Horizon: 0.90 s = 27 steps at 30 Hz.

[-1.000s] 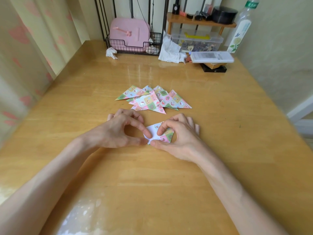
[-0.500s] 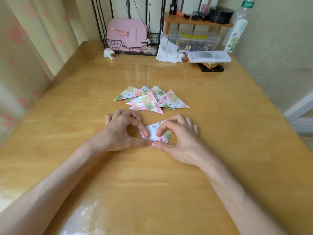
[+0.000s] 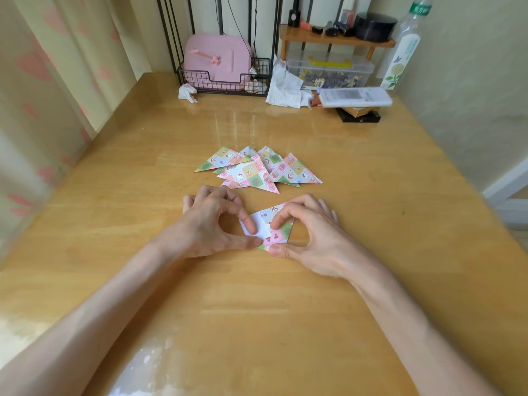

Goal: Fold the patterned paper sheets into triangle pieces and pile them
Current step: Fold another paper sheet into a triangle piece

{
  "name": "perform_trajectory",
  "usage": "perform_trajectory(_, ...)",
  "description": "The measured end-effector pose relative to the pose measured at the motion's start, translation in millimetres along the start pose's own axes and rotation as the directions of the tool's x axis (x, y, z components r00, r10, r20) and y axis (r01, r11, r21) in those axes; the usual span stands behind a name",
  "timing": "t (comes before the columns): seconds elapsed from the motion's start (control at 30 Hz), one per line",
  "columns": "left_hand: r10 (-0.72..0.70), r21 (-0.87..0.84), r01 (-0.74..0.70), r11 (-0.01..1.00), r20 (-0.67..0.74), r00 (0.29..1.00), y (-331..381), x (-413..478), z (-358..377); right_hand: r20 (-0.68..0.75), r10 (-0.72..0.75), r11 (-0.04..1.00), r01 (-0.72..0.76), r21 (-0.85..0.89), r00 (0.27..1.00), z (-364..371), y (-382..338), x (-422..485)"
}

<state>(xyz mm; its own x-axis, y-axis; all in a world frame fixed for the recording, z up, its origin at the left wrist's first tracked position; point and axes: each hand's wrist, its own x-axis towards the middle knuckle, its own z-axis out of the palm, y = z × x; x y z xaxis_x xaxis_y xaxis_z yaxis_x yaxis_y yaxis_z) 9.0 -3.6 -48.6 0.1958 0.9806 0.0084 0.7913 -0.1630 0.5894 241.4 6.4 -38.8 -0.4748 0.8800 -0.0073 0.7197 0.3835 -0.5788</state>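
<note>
Near the middle of the wooden table (image 3: 371, 224), the patterned sheet (image 3: 267, 224) lies half folded, with its white underside showing toward ten o'clock and its printed squares toward four. The left hand (image 3: 208, 227) comes in from nine o'clock, thumb and forefinger curled and pinching the sheet's near-left part. The right hand (image 3: 311, 235) comes in from three o'clock and pinches likewise, forefinger on the flap and thumb at the six o'clock edge. At twelve o'clock from the sheet, just beyond the knuckles, sits the pile of finished triangles (image 3: 257, 171), fanned and overlapping. To my eye the fold is being lined up rather than creased. Doing it well likely means matching the edges at the six o'clock point first and pinning them with one thumb. The other fingertip can then run outward along the fold so the paper does not creep. Thin paper on a glossy top may slide, so steady downward pressure should help.
</note>
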Motion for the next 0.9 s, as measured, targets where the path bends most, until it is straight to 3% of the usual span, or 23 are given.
perform_trajectory(0.13, 0.079, -0.026, -0.079, 0.997, -0.015, 0.997, -3, -3, -2, -0.166, 0.001, 0.982, 0.031, 0.187, 0.986, 1, 4, 4)
perform_trajectory(0.2, 0.136, -0.049, -0.137, 0.989, -0.03, 0.99, -3, -2, -3, -0.27, 0.016, 0.989, 0.024, 0.145, 0.963, 6, 5, 6)
perform_trajectory(0.37, 0.205, -0.029, -0.206, 0.978, -0.032, 0.978, -1, -4, -7, -0.277, 0.048, 0.996, -0.068, -0.062, 0.96, 23, 1, 8)
perform_trajectory(0.7, 0.296, -0.084, -0.292, 0.953, 0.04, 0.954, 1, -9, -11, -0.444, 0.001, 1.0, 0.012, 0.025, 0.896, 14, -5, 0)
perform_trajectory(0.9, 0.423, -0.063, -0.433, 0.899, -0.127, 0.897, 9, -8, -6, -0.603, 0.111, 0.987, -0.017, 0.16, 0.79, 7, -8, -7)
